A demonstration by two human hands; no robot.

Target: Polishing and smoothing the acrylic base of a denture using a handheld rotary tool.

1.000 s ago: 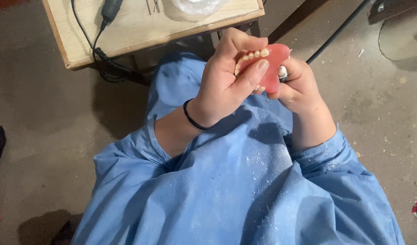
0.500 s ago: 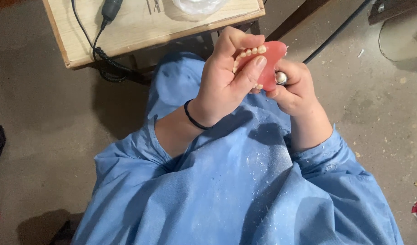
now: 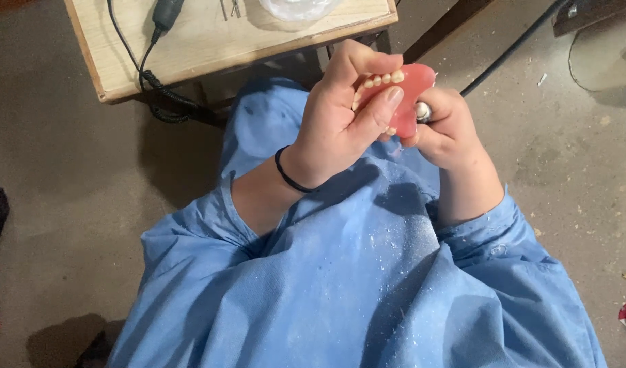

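This looks like a small dental workshop: a pink denture (image 3: 403,88) with a row of teeth sits at upper centre, a dusty blue work gown (image 3: 354,272) fills the lower frame, a wooden bench (image 3: 211,41) carries a corded handpiece (image 3: 166,12) at upper left, and shavings litter the concrete floor (image 3: 565,177) at right.

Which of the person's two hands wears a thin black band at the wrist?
The left hand, which grips the pink denture with its thumb across it. The right hand, behind the denture around a small metal tool, has a bare wrist.
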